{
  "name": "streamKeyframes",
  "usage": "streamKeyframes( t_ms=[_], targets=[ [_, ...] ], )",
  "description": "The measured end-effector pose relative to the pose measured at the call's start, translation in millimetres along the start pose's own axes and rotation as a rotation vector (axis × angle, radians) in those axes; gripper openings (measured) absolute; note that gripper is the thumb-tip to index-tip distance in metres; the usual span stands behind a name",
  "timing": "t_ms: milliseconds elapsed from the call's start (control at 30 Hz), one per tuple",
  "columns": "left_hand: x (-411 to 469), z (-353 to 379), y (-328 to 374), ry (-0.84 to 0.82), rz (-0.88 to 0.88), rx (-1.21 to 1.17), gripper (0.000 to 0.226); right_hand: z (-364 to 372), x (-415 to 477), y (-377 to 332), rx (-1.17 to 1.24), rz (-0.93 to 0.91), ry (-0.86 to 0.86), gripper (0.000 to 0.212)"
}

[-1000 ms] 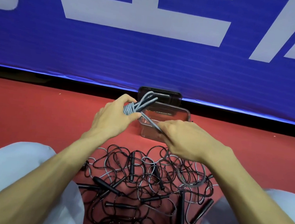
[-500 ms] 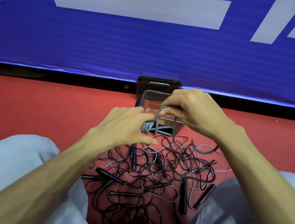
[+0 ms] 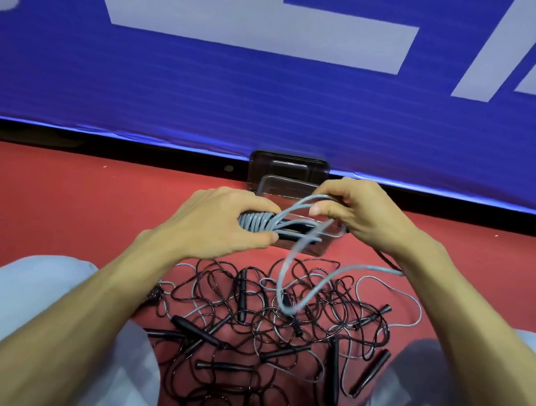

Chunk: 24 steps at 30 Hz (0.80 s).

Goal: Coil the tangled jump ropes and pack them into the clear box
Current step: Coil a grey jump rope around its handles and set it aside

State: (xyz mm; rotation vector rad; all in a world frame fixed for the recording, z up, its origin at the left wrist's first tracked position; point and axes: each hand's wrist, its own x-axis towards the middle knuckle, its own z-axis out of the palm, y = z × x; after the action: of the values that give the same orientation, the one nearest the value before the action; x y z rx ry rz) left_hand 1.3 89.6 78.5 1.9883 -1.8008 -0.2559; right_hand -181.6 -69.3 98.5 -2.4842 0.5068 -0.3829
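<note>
Left hand (image 3: 221,222) grips grey rope coil (image 3: 256,222); right hand (image 3: 357,213) pinches loop.

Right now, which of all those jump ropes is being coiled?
The grey jump rope: the left hand grips its wound coil, the right hand pinches a loop; the tangled pile lies below.

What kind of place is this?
Probably a sports hall or court: a red floor, a big blue banner with white lettering along its edge, and a pile of jump ropes.
</note>
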Motion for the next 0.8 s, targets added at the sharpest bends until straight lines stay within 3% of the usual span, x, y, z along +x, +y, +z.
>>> streamKeyframes(
  t_ms=[100,167,233,367,467,533,633,700,800],
  targets=[
    [-1,-4,-5,0.008,-0.001,0.296,0.035,4,-1,1,-0.172,-0.059,-0.104,0.031],
    [-1,-5,-5,-0.024,-0.001,0.332,0.037,10,-1,4,-0.293,-0.094,-0.165,0.029],
    [-1,-7,-3,-0.087,-0.026,0.116,0.034,13,-1,8,-0.326,-0.08,-0.171,0.022],
    [2,-5,9,-0.09,-0.057,-0.712,0.022,17,1,5,-0.212,0.001,-0.149,0.02],
    [6,0,18,0.003,-0.15,-1.11,0.06,20,2,2,-0.143,0.066,-0.162,0.012],
    [7,5,21,0.052,-0.212,-1.215,0.062,20,1,1,-0.083,0.125,-0.178,0.017],
    [10,6,21,0.163,-0.338,-1.221,0.034,17,-3,-1,0.032,0.214,-0.179,0.015],
    [12,6,19,0.242,-0.431,-1.224,0.025,17,-3,-5,0.031,0.232,-0.158,0.009],
    [13,7,19,0.324,-0.514,-1.22,0.019,18,-2,-13,-0.041,0.209,-0.152,0.017]
  ],
)
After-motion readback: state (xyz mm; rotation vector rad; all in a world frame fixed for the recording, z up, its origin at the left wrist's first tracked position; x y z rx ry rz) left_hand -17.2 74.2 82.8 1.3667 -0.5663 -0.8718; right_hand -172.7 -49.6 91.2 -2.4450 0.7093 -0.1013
